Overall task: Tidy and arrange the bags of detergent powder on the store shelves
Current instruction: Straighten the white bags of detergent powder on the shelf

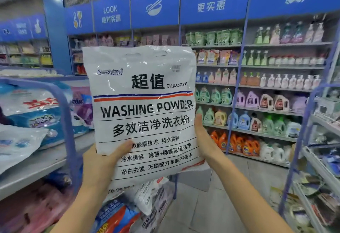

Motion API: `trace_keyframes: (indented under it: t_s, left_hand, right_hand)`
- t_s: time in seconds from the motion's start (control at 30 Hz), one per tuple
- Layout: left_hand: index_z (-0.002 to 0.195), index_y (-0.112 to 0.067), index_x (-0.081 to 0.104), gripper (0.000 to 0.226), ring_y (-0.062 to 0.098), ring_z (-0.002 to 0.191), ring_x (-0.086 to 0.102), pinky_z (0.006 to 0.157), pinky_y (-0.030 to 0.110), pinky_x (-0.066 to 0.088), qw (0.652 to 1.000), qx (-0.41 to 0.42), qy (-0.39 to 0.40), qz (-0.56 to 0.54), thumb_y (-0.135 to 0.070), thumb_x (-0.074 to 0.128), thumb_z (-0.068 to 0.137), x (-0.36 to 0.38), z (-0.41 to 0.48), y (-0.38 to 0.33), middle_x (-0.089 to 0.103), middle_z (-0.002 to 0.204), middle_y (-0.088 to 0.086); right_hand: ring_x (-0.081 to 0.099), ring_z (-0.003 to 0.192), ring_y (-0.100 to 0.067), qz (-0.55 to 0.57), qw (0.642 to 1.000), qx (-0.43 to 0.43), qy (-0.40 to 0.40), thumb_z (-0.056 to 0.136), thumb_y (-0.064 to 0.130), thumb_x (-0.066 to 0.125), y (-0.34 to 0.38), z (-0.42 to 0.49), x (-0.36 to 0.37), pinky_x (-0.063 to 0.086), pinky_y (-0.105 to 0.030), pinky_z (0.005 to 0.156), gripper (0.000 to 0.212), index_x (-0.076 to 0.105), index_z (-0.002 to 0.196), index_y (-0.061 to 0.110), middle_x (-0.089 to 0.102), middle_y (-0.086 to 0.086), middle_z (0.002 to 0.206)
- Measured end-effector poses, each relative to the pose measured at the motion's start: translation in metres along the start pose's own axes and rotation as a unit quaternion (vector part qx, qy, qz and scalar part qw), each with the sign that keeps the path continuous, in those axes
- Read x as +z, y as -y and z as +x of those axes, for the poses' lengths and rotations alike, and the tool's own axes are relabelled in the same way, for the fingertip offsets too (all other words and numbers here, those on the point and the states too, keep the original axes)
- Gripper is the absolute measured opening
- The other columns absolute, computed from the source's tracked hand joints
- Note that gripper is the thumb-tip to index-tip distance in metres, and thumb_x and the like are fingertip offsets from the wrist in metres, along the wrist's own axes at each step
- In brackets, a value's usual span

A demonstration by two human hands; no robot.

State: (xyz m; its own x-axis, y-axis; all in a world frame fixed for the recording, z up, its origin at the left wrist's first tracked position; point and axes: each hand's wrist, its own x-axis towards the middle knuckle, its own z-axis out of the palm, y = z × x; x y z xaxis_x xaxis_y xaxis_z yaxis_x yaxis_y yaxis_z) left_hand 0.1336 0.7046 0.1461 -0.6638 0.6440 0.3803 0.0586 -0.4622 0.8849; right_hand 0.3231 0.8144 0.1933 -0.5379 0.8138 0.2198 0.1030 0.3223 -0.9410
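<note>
Store shelves [276, 66] of blurred bottles [243, 121] back a white washing powder bag [145, 115] held upright over the open aisle floor [211, 207]. Left hand [103, 164] pinches its lower corner, thumb in front; right hand [205, 140] braces the right edge, fingers hidden. More bags [117, 212] below are cut off.

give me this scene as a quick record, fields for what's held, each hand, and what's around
held item: white washing powder bag, upright, print facing the camera
left hand: grips the bag's lower left, thumb on the front
right hand: holds the bag's right edge, fingers hidden behind it
left side: grey shelf with blue and white detergent bags lying on it
below: more bags piled under the held one
background: wall shelves of coloured bottles
</note>
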Motion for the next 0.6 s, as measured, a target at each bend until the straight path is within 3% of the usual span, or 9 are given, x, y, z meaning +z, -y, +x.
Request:
trace_keyframes:
  t_s: [0.1, 0.2, 0.27, 0.33, 0.37, 0.47, 0.5, 0.57, 0.6]
  left_hand:
    - [0.088, -0.024, 0.066, 0.030, 0.013, 0.074, 0.070, 0.066, 0.033, 0.054, 1.000, -0.009, -0.015, 0.015, -0.009, 0.076, 0.064, 0.040, 0.020, 0.024, 0.074, 0.075, -0.012]
    - [0.086, -0.023, 0.065, 0.028, 0.007, 0.062, 0.069, 0.051, 0.025, 0.054, 1.000, -0.016, -0.018, 0.014, -0.008, 0.074, 0.065, 0.074, 0.046, 0.049, 0.072, 0.069, -0.013]
    - [0.087, -0.020, 0.066, 0.027, 0.008, 0.062, 0.070, 0.047, 0.021, 0.053, 1.000, -0.017, -0.020, 0.015, -0.007, 0.075, 0.065, 0.090, 0.066, 0.065, 0.073, 0.071, -0.010]
    - [0.088, -0.018, 0.067, 0.028, 0.013, 0.066, 0.071, 0.050, 0.025, 0.055, 0.999, -0.018, -0.026, 0.022, -0.007, 0.076, 0.065, 0.104, 0.088, 0.082, 0.074, 0.074, -0.006]
    - [0.089, -0.016, 0.067, 0.028, 0.015, 0.067, 0.071, 0.052, 0.028, 0.057, 0.999, -0.019, -0.028, 0.022, -0.007, 0.075, 0.064, 0.110, 0.101, 0.092, 0.075, 0.076, -0.003]
    - [0.092, -0.015, 0.068, 0.030, 0.021, 0.071, 0.072, 0.057, 0.035, 0.058, 0.999, -0.023, -0.033, 0.013, -0.008, 0.076, 0.063, 0.125, 0.143, 0.119, 0.075, 0.081, 0.003]
    - [0.093, -0.015, 0.068, 0.034, 0.023, 0.072, 0.072, 0.057, 0.035, 0.058, 0.999, -0.023, -0.028, 0.011, -0.011, 0.078, 0.061, 0.129, 0.159, 0.128, 0.075, 0.082, 0.004]
    - [0.096, -0.015, 0.067, 0.052, 0.025, 0.074, 0.072, 0.059, 0.037, 0.058, 1.000, -0.021, -0.017, 0.014, -0.019, 0.087, 0.048, 0.137, 0.193, 0.143, 0.075, 0.084, 0.004]
    - [0.097, -0.015, 0.067, 0.060, 0.026, 0.074, 0.072, 0.062, 0.038, 0.057, 1.000, -0.022, -0.013, 0.017, -0.025, 0.089, 0.042, 0.141, 0.211, 0.150, 0.075, 0.085, 0.005]
  right_hand:
    - [0.009, 0.140, -0.006, 0.039, 0.999, 0.031, 0.011, 0.091, 0.059, 0.015, -0.018, 0.035, -0.040, 0.011, -0.029, 0.114, 0.066, 0.010, 0.149, 0.027, 0.016, 0.019, 0.149]
    - [0.019, 0.124, 0.008, 0.088, 0.996, 0.017, 0.002, 0.097, 0.046, 0.026, -0.044, 0.076, -0.067, 0.027, -0.018, 0.101, 0.051, 0.026, 0.144, 0.025, 0.027, 0.034, 0.122]
    - [0.051, 0.103, 0.016, 0.084, 0.996, -0.006, 0.007, 0.097, 0.042, 0.033, -0.065, 0.108, -0.075, 0.042, -0.010, 0.089, 0.031, 0.049, 0.122, 0.031, 0.052, 0.024, 0.117]
    - [0.054, 0.069, 0.023, 0.082, 0.996, -0.029, -0.021, 0.098, 0.035, 0.039, -0.087, 0.144, -0.082, 0.040, 0.003, 0.062, 0.016, 0.054, 0.095, 0.031, 0.057, 0.025, 0.091]
    - [0.055, 0.066, 0.021, 0.073, 0.996, -0.032, -0.034, 0.098, 0.035, 0.041, -0.092, 0.160, -0.084, 0.038, 0.003, 0.056, 0.016, 0.053, 0.088, 0.032, 0.056, 0.025, 0.086]
    - [0.063, 0.077, 0.002, 0.060, 0.995, -0.047, -0.067, 0.097, 0.036, 0.042, -0.110, 0.211, -0.089, 0.048, -0.011, 0.062, 0.021, 0.059, 0.089, 0.028, 0.067, 0.004, 0.092]
    - [0.064, 0.086, -0.010, 0.062, 0.995, -0.045, -0.072, 0.097, 0.038, 0.042, -0.114, 0.231, -0.090, 0.051, -0.023, 0.074, 0.026, 0.062, 0.090, 0.023, 0.063, -0.008, 0.106]
    - [0.058, 0.105, -0.036, 0.086, 0.993, -0.008, -0.075, 0.093, 0.047, 0.045, -0.122, 0.276, -0.093, 0.048, -0.047, 0.092, 0.041, 0.067, 0.097, 0.013, 0.066, -0.024, 0.106]
    - [0.050, 0.110, -0.047, 0.106, 0.991, 0.012, -0.076, 0.091, 0.052, 0.045, -0.123, 0.300, -0.096, 0.043, -0.058, 0.094, 0.049, 0.065, 0.105, 0.010, 0.051, -0.033, 0.120]
